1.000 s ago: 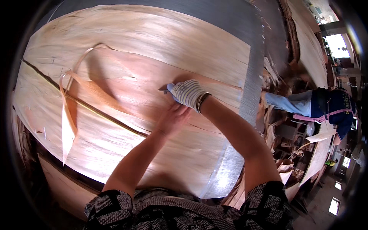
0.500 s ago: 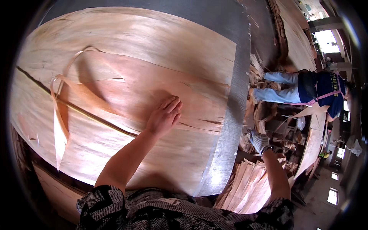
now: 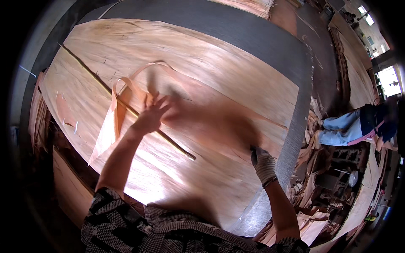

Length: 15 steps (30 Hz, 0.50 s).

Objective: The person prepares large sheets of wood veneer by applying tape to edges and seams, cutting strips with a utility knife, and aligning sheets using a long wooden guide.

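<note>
Gloved right hand (image 3: pixel 265 165) swung back over the wood sheet; bare left hand (image 3: pixel 150 118) shifted toward the curled strip.
Sheet (image 3: pixel 215 71) spreads beneath both hands' fingers; strip (image 3: pixel 109 128) loops left of the left fingers, partly lifted but uncleared; stick (image 3: pixel 173 142) ends between the hands. Left fingers spread, apparently empty; right fingers bent, hold unclear.

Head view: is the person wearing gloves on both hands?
No, the left hand is bare, with only the right hand in a pale glove.
</note>
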{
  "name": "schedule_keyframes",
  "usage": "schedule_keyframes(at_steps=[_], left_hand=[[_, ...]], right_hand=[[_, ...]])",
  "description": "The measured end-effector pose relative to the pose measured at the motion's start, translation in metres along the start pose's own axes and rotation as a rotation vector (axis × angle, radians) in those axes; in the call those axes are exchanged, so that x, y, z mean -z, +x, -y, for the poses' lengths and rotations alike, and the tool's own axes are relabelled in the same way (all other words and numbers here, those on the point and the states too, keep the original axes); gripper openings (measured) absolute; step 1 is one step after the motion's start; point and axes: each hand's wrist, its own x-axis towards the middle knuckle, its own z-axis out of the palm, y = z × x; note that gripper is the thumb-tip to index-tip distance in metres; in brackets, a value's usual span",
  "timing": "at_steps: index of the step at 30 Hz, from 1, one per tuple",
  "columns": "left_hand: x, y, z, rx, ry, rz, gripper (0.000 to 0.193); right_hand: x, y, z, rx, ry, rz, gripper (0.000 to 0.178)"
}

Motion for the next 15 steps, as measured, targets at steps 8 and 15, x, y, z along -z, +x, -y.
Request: schedule_keyframes(at_steps=[8,15], left_hand=[[-0.002,0.039,0.075,0.006,0.174,-0.313,0.019],[0.017,-0.085,0.279,0.921,0.131,-0.347,0.039]], right_hand=[[-0.004,0.008,0.011,-0.107,-0.166,0.071,0.021],[-0.009,0.022,0.024,-0.202,-0.172,0.180,0.022]])
